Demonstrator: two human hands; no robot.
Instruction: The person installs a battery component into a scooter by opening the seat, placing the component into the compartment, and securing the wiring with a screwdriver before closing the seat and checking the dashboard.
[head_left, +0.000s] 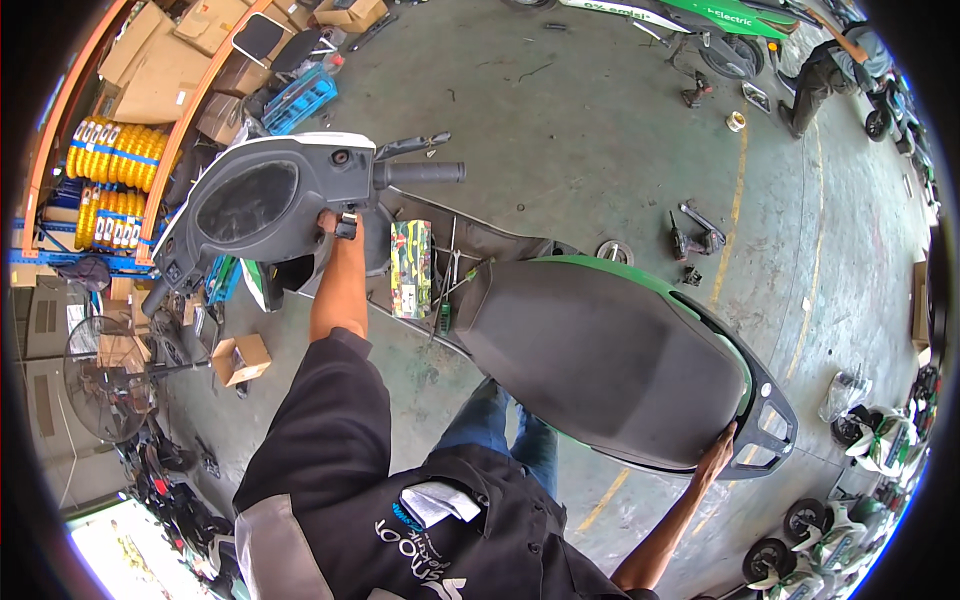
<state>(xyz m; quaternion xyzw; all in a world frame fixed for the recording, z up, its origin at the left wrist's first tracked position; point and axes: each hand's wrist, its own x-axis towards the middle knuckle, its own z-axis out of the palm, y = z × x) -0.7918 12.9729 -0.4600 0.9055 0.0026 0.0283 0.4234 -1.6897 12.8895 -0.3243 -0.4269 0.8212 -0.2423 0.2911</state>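
Stands beside scooter (535,330) at centre, on grey-green workshop floor (560,150), yellow lines (741,170) right, cartons (155,85) upper left. Reaches left hand (329,222) to dashboard (246,203), mostly hidden; cannot tell closure. Rests right hand (717,456), partly curled, against seat (630,365), lower right; cannot tell grip. Bears white lettering on dark shirt (505,550).

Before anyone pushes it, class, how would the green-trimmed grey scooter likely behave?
The scooter would probably feel heavy, given its long body and broad black seat. Pushed at the jutting black handgrip, it might swivel. The rectangular camouflage box ahead of the seat may slide; no strap shows.
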